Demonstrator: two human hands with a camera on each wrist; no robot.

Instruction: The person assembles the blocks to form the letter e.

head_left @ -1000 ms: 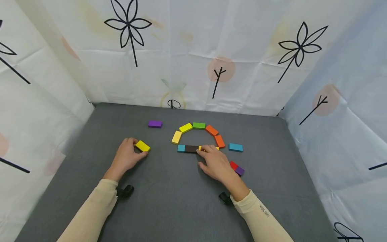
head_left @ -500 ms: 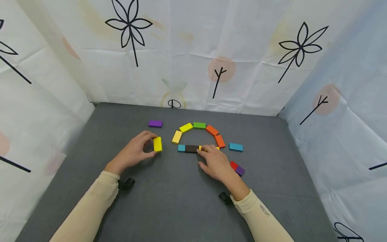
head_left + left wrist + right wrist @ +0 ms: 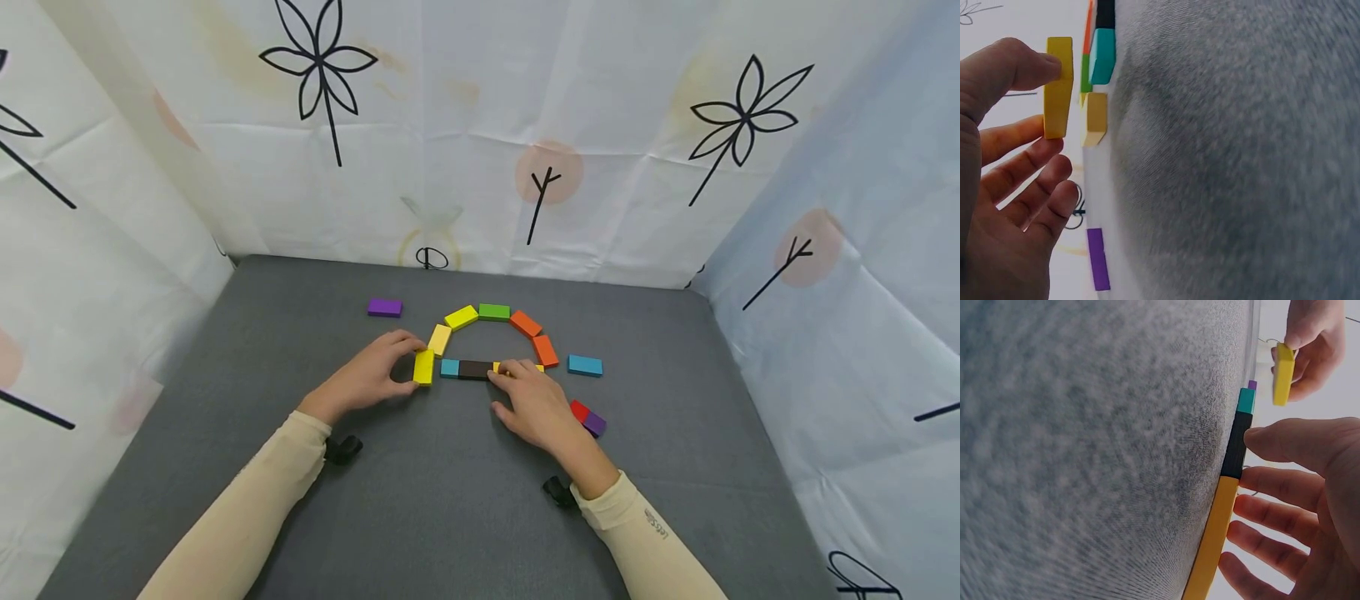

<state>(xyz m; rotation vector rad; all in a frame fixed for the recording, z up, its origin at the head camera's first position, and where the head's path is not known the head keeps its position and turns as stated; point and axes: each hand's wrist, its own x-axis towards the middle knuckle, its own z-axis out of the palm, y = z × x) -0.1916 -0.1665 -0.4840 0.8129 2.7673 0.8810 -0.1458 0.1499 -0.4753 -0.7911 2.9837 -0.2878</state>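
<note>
My left hand [image 3: 369,377] pinches a bright yellow block [image 3: 423,367] between thumb and fingers, holding it above the table. Just right of it are a pale yellow block [image 3: 439,340] and the teal block [image 3: 449,368] at the left end of a straight row. My right hand [image 3: 536,408] rests at that row with fingers extended. In the right wrist view its thumb [image 3: 1272,439] is by the black block [image 3: 1237,444], and the fingers lie along a yellow-orange block [image 3: 1210,537]. From the head view, the right hand covers much of that block.
An arch of blocks continues through yellow [image 3: 461,317], green [image 3: 494,312] and orange [image 3: 526,322]. Loose pieces lie around: a purple block [image 3: 385,308], a blue block [image 3: 585,366], and a red block [image 3: 579,410] beside another purple one [image 3: 595,424]. Cloth walls [image 3: 465,192] border the grey table.
The left hand has lifted the bright yellow block, turned it upright and carried it right to beside the arch's left end. The right hand has stayed in place.
</note>
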